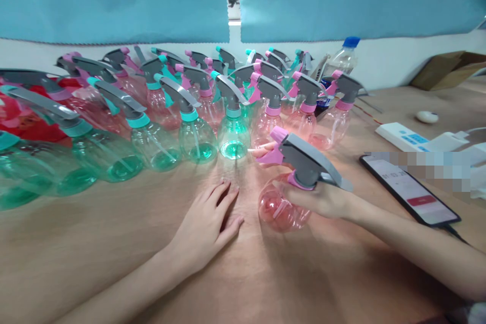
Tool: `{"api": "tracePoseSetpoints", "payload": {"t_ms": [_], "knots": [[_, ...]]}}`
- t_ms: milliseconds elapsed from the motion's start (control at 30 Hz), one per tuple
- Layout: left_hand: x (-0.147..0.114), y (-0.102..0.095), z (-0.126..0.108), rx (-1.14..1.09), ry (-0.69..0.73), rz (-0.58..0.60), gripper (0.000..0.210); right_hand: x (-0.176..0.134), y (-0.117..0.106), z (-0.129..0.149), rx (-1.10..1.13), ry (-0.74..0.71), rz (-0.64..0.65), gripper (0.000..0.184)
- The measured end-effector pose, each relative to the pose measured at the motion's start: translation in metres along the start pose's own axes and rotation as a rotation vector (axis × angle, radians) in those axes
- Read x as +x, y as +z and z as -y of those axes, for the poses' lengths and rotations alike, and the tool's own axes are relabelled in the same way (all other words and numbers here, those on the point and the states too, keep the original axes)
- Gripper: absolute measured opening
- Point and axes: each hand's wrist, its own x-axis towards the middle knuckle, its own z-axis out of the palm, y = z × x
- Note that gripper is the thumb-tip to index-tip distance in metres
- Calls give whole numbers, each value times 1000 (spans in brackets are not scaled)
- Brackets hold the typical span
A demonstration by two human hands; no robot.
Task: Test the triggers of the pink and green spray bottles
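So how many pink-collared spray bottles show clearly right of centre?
4: the held bottle in the right hand, and beyond it the left bottle, middle bottle and right bottle of three. Others behind may be hidden.

Counting well over a dozen spray bottles (274,208) (way too jumbled for an exact tally), two hands (207,218), one phone (410,190), one blue-capped bottle (343,59), two blue curtains (114,2).

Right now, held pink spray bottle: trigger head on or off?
On: trigger head and pink collar sit atop the pink spray bottle in the right hand.
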Motion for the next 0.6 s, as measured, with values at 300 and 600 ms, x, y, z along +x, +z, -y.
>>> {"api": "tracePoseSetpoints", "payload": {"t_ms": [300,600], "knots": [[0,0,1,-22,-1,-7,47,2,2,-1,180,-53,27,50],[0,0,0,-10,-4,-1,46,1,2,-1,144,-25,16,55]]}}
